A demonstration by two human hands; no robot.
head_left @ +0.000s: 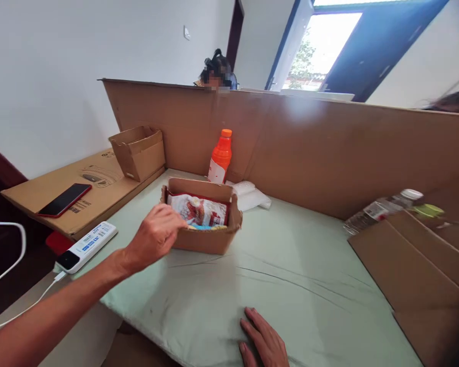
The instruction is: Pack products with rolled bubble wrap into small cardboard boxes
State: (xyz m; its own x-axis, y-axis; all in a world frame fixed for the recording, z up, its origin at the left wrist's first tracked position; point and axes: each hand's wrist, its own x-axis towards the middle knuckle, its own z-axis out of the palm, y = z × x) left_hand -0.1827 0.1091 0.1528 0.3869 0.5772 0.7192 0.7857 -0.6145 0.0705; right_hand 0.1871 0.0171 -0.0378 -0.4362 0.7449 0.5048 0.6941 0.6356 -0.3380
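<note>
A small open cardboard box (202, 241) stands on the table, with a red-and-white printed packet (201, 209) inside. A strip of blue and yellow packaging (206, 227) shows along its front inner edge. At the box's near left corner, my left hand (156, 232) is closed over the rim; its fingertips are partly hidden. My right hand (265, 339) rests on the green tabletop (290, 285) near the front edge, fingers apart and holding nothing.
Behind the box stand an orange bottle (221, 155) and white tissue (250, 196). A second carton (139, 153), a phone (66, 200) and a white power bank (87, 247) are left. A clear bottle (380, 210) lies right. Beyond a cardboard partition (309, 148), a person's head shows.
</note>
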